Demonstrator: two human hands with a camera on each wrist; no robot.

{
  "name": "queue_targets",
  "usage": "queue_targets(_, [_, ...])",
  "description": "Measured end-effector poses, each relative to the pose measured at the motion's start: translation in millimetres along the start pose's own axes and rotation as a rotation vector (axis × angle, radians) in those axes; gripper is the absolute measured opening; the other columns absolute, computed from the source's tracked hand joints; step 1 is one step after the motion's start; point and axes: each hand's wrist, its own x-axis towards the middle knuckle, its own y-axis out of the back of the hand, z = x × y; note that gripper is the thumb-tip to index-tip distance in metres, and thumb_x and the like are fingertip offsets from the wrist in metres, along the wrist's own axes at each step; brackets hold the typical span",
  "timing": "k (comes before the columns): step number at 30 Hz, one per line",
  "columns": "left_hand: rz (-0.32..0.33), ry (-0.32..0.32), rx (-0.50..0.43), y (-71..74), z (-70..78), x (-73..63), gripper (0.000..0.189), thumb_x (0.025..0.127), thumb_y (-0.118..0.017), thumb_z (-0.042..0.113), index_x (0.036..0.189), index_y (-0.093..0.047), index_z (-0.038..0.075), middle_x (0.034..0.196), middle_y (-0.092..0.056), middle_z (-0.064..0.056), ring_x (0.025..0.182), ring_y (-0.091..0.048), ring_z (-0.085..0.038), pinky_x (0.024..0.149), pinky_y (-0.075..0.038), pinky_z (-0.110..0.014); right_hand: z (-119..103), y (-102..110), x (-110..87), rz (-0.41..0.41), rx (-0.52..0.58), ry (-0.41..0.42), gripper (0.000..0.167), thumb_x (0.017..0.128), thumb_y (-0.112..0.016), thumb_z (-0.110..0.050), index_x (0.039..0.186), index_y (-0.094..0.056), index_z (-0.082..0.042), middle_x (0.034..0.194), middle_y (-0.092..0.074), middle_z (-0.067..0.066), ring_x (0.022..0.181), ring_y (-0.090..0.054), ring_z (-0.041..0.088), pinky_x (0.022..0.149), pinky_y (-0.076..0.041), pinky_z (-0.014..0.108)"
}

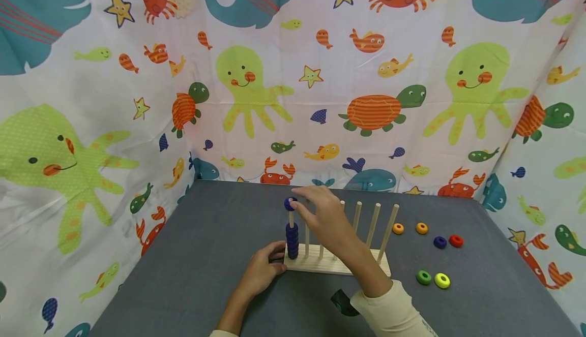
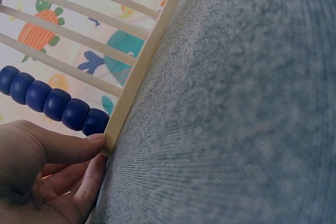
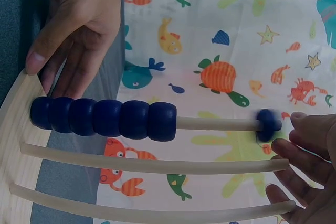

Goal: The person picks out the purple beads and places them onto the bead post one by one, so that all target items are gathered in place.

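Observation:
A wooden peg stand [image 1: 336, 262] with a row of upright pegs sits on the grey table. Its leftmost peg carries a stack of several dark blue beads [image 1: 292, 240]. One more blue bead [image 3: 269, 125], blurred, is round that peg near its top, above the stack. My right hand [image 1: 326, 217] is at the peg's top, its thumb and fingertips spread right beside this bead; in the right wrist view they do not close round it. My left hand [image 1: 260, 270] grips the left end of the base, its thumb [image 2: 84, 145] on the edge.
Right of the stand lie two orange beads [image 1: 398, 228], a blue bead [image 1: 440, 242], a red bead [image 1: 456, 241], a green bead [image 1: 423, 277] and a yellow bead [image 1: 442, 280]. A small dark object [image 1: 345, 303] shows by the right sleeve. A sea-animal curtain [image 1: 320, 123] hangs behind the table.

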Motion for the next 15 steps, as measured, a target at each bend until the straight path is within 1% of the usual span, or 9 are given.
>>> queue_targets(5, [0.006,-0.008,-0.031,0.0,1.3,-2.0,0.061,0.087,-0.075,-0.009,0.145,-0.058,-0.004,0.144,-0.062,-0.026,0.126,-0.066,-0.041,0.093,-0.063,-0.039,2,1,-1.2,0.006,0.005,-0.006,0.033,0.101,-0.074,-0.021,0.133,-0.074,-0.011,0.134,-0.073,0.008,0.13,-0.064,0.031,0.115,-0.048,0.058])
queue_targets(7, [0.006,-0.005,-0.04,0.0,2.2,-2.4,0.061,0.087,-0.075,-0.009,0.146,-0.058,-0.005,0.144,-0.063,-0.026,0.126,-0.067,-0.041,0.093,-0.063,-0.039,3,2,-2.2,0.014,0.005,-0.008,0.033,0.101,-0.074,-0.021,0.132,-0.074,-0.01,0.134,-0.073,0.008,0.129,-0.064,0.031,0.111,-0.052,0.058])
queue_targets(10, [0.006,-0.001,-0.03,-0.1,3.3,-2.5,0.06,0.088,-0.075,-0.01,0.145,-0.058,-0.005,0.143,-0.063,-0.027,0.125,-0.067,-0.041,0.093,-0.063,-0.039,4,5,-3.3,0.027,0.002,-0.006,0.033,0.101,-0.074,-0.02,0.132,-0.074,-0.01,0.132,-0.073,0.008,0.129,-0.064,0.031,0.112,-0.052,0.057])
queue_targets(15, [0.005,0.0,-0.019,-0.5,3.4,-3.0,0.06,0.087,-0.074,-0.011,0.145,-0.058,-0.005,0.142,-0.063,-0.027,0.125,-0.067,-0.041,0.094,-0.063,-0.038,5,13,-6.6,0.072,0.001,0.025,0.033,0.099,-0.076,-0.018,0.13,-0.075,-0.009,0.13,-0.074,0.009,0.127,-0.066,0.031,0.113,-0.051,0.056])
